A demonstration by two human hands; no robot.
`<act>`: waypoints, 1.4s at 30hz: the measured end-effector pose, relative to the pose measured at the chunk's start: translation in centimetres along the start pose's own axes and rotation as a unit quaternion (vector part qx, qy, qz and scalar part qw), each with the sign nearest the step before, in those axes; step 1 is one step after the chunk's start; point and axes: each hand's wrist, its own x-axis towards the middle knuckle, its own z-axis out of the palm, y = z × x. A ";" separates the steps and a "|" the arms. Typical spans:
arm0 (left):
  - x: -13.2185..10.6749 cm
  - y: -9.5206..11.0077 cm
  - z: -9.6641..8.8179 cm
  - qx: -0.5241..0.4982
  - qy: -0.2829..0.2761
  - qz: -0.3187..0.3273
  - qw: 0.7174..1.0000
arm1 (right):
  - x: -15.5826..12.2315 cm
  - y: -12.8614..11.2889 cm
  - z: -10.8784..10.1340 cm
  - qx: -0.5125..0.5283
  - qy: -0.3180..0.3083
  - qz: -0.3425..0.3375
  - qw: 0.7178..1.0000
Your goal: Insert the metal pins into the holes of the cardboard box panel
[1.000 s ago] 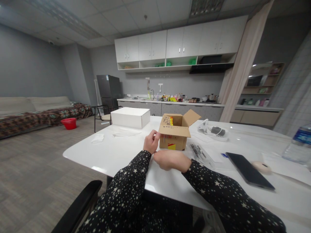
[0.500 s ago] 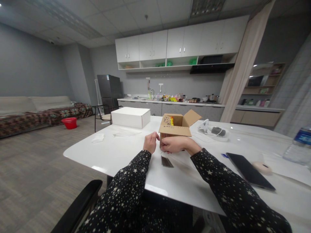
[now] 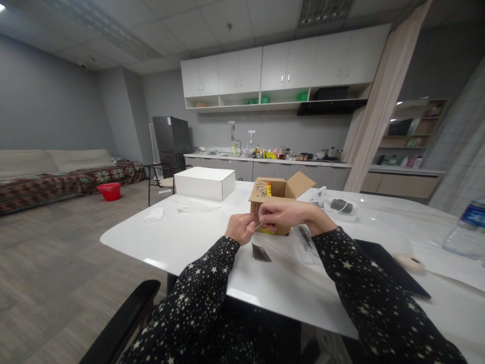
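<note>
My left hand [image 3: 241, 229] and my right hand [image 3: 282, 213] meet over the white table [image 3: 212, 242], just before the open cardboard box [image 3: 270, 188]. Both are closed in a pinch. A thin, pale sliver shows between the fingertips, too small to name. Below the hands lies a fanned row of thin dark metal-looking strips [image 3: 261, 253]. Under my right forearm are a clear plastic bag [image 3: 307, 255] and some thin dark pieces [image 3: 306, 235], partly hidden by the sleeve.
A closed white box [image 3: 205, 183] stands at the back left, near crumpled white tissue [image 3: 153, 215]. To the right are a white device with a cord [image 3: 341, 207], a black tablet [image 3: 394, 270], a beige rounded object [image 3: 409, 262] and a water bottle [image 3: 466, 230].
My right hand has risen and its forearm swung right, baring the plastic bag and dark pieces. My left hand has turned and shifted slightly right, so the fingertips now meet.
</note>
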 end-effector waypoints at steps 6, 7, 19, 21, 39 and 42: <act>0.3 1.2 0.5 0.129 -0.016 0.072 0.989 | -1.2 0.6 -0.9 0.081 0.004 0.002 0.997; 0.3 1.3 0.5 0.145 -0.014 0.077 0.986 | -1.3 0.7 -1.0 0.090 0.004 -0.002 0.996; 0.7 2.0 0.9 0.179 0.091 0.156 0.967 | -1.5 1.0 -1.3 0.148 -0.005 -0.055 0.987; 0.8 1.8 1.0 0.173 0.108 0.153 0.967 | -1.1 0.8 -1.1 0.097 0.017 -0.057 0.994; 0.1 1.2 0.9 0.042 0.180 0.004 0.983 | -0.7 1.8 -1.8 0.204 0.343 -0.108 0.911; 0.0 0.9 1.0 0.050 0.206 -0.038 0.977 | -0.2 2.7 -1.8 0.234 0.382 -0.075 0.891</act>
